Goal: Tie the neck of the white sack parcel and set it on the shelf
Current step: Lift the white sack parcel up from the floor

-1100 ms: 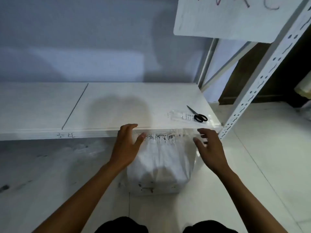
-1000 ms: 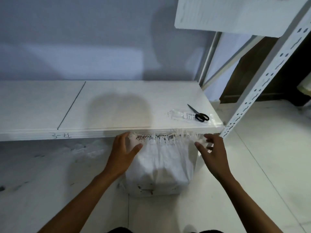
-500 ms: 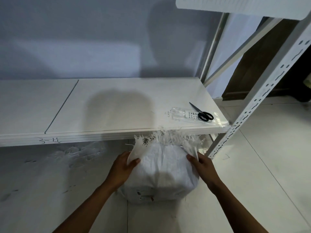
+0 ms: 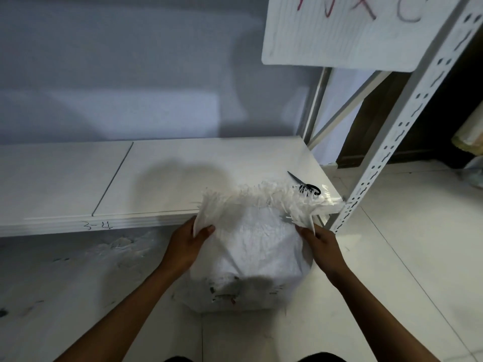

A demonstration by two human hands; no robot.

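both hands have dropped from the shelf edge onto the white sack point(image 4: 251, 262), which sits at lower centre of the frame on the floor point(image 4: 392, 257), just in front of the shelf point(image 4: 156, 178). the left hand point(image 4: 187, 245) pinches the sack's upper left corner between thumb and fingers, and the right hand point(image 4: 322, 248) grips the upper right edge with fingers curled into the cloth, likely to draw the frayed mouth point(image 4: 261, 197) together into a neck for tying. scissors point(image 4: 309, 188) lie on the shelf's right end, behind the fringe.
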